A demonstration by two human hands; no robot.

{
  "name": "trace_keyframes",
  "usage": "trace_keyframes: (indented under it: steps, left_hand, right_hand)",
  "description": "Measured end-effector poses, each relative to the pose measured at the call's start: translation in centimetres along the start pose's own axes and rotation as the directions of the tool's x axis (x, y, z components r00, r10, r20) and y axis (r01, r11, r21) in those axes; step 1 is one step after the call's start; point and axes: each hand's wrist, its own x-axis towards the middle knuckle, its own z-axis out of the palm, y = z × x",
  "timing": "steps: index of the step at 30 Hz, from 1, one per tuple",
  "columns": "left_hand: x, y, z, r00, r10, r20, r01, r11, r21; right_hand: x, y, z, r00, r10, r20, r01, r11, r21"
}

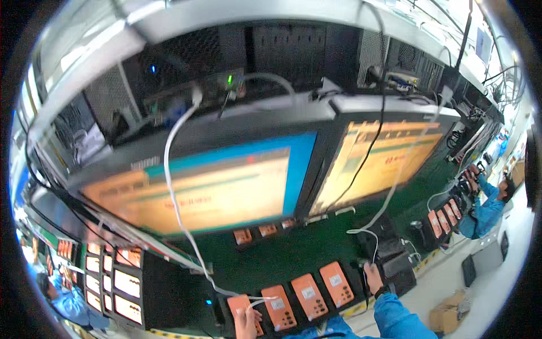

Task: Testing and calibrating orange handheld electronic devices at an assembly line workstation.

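My left hand rests on the leftmost of several orange handheld devices lined up on a green bench mat, where a white cable comes down to it. My right hand is raised at the right end of the row, by a black device and a second white cable. Whether the right hand grips the cable is unclear. Both sleeves are blue.
Two large monitors with orange screens stand behind the bench. A black rack of small lit screens sits at the left. Other people in blue work at the far right and lower left. Cardboard boxes lie on the floor.
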Motion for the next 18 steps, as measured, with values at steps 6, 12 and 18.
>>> trace_keyframes:
  steps: [6, 12, 18]
  left_hand:
    - [-0.5, -0.6, -1.0, 0.976, -0.078, 0.202, 0.094, 0.993, -0.071]
    - [-1.8, -1.9, 3.8, 0.881, -0.221, 0.418, 0.296, 0.947, -0.124]
    - [-1.6, -3.0, 8.9, 0.885, -0.096, 0.455, 0.13, 0.991, -0.044]
  right_hand:
    - [-9.8, -12.4, 1.4, 0.976, 0.165, 0.144, -0.154, 0.984, -0.087]
    - [-12.9, -12.2, 4.3, 0.935, 0.198, 0.294, -0.191, 0.98, -0.054]
    - [-10.3, -11.5, 3.5, 0.894, 0.301, 0.332, -0.303, 0.952, -0.046]
